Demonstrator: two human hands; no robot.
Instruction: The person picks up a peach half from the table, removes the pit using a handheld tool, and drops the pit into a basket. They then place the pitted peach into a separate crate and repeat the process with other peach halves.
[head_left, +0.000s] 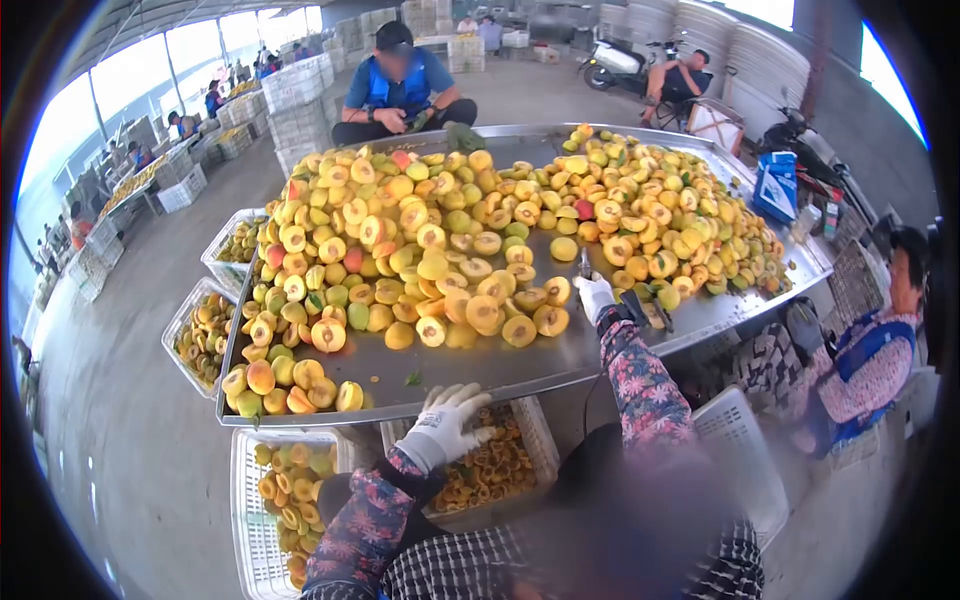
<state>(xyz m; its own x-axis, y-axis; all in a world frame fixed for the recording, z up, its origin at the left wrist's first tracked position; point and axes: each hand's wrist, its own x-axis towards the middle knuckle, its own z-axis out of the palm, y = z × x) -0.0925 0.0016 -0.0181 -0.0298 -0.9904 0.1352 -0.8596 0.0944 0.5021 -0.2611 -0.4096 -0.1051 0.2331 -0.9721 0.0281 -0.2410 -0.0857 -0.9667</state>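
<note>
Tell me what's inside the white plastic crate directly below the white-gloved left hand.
Small, curved, brownish-orange fruit scraps show inside the white plastic crate. The white-gloved left hand hides part of the inside, and the scraps cover the bottom.

Wears white L glove (445, 425) w/ dk print, white R glove (595, 293), dk sleeves (645, 385) w/ pink flowers, blk/wht checked garment (465, 562).

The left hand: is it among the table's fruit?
No, the left hand is at the table's near edge, apart from the fruit.
</note>
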